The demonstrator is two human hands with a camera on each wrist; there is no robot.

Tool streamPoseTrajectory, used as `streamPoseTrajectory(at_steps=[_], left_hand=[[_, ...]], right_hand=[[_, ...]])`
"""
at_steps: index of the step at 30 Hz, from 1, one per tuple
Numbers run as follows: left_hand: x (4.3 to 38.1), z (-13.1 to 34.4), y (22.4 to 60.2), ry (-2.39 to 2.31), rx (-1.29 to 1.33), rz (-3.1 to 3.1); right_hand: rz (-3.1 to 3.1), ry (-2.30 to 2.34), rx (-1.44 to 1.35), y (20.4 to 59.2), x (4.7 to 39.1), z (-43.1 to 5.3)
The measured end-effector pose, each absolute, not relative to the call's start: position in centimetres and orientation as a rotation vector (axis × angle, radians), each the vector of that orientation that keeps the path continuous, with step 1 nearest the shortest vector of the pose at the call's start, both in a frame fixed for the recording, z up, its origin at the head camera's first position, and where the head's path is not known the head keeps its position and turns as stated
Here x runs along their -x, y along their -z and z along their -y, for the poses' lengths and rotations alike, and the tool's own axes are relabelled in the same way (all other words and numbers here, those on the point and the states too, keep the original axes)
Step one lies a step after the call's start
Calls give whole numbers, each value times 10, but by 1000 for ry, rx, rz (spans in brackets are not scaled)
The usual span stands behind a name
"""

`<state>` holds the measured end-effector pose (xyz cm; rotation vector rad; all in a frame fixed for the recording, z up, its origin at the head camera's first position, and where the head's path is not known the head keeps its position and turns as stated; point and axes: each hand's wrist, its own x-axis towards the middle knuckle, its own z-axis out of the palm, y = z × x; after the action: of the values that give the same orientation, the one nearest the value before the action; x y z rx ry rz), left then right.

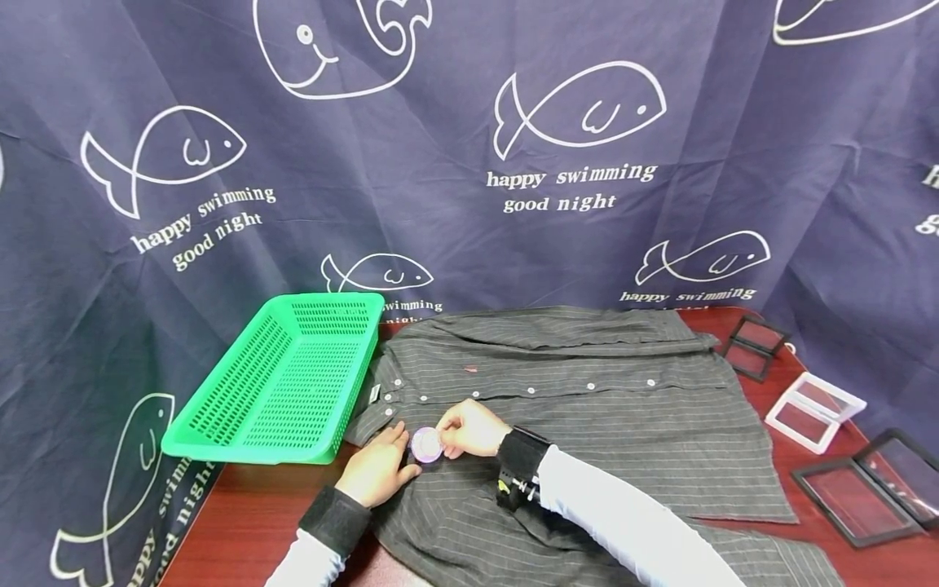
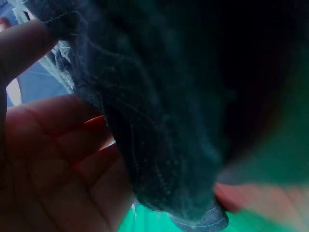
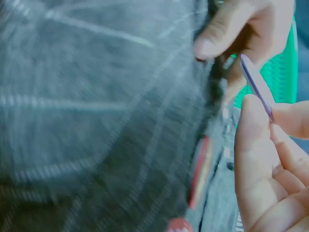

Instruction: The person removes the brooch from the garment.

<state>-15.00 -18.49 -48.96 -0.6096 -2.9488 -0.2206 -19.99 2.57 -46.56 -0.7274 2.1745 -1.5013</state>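
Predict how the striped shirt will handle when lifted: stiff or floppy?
Likely floppy: the shirt lies in loose creases and folds. If pushed, it would probably bunch up, since the thin-looking cloth spreads wide over the table. The line of white buttons may make that strip flex slightly less.

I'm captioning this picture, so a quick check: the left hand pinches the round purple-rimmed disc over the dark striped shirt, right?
Wrong hand: the right hand, not the left hand, pinches the round purple-rimmed disc over the dark striped shirt; the head view shows it.
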Motion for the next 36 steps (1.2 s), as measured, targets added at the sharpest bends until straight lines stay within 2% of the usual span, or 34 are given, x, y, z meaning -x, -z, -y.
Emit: streamPoseTrajectory(at_steps=[12,36], left_hand=[[148,184,482,239,603,2972],[151,186,488,256,609,2973]], right_hand=[[-2198,1684,751,450,205,-64],[-2388,2032,537,454,212,-156]])
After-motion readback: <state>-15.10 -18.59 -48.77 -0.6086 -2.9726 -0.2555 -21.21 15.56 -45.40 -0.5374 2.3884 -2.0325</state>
